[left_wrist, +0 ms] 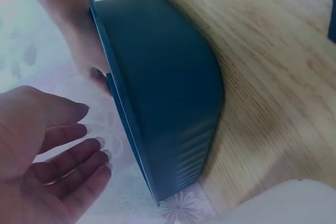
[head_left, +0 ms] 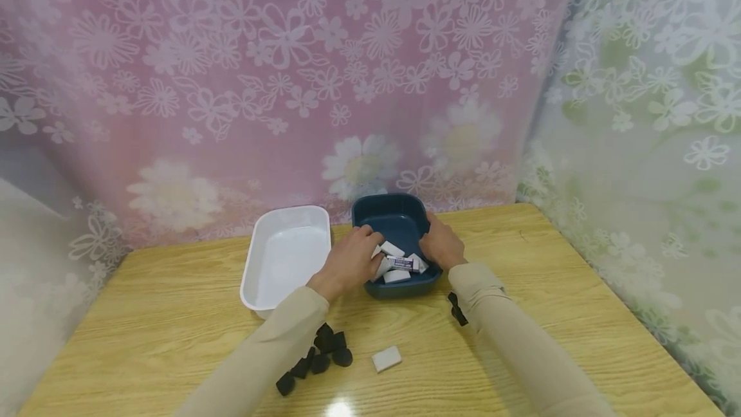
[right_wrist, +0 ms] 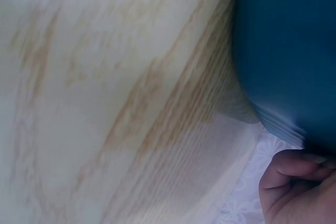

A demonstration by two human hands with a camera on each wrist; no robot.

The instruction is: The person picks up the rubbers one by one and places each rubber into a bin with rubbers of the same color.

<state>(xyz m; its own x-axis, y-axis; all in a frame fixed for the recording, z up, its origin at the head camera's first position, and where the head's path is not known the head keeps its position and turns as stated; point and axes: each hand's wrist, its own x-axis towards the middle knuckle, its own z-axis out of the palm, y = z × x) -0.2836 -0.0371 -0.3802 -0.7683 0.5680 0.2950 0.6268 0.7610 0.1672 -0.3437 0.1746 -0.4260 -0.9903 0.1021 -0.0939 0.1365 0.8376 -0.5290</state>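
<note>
A dark blue basin [head_left: 399, 289] stands near the table's back edge, with several white erasers [head_left: 397, 276] inside; one wears a purple-and-white sleeve [head_left: 402, 263]. My right hand [head_left: 442, 244] grips the basin's right rim, its fingers bent at the edge in the right wrist view. My left hand [head_left: 354, 255] hovers over the basin's left side. In the left wrist view its fingers [left_wrist: 79, 171] are spread and loosely bent, with nothing between them and the thumb, beside the blue wall.
A white basin [head_left: 247, 275] stands left of the blue one. Several small black pieces [head_left: 324, 343] lie in front, partly behind the left sleeve. One white eraser [head_left: 386, 359] lies on the wooden table [head_left: 428, 365]. Another black piece [head_left: 457, 309] is by the right sleeve. A floral curtain hangs behind.
</note>
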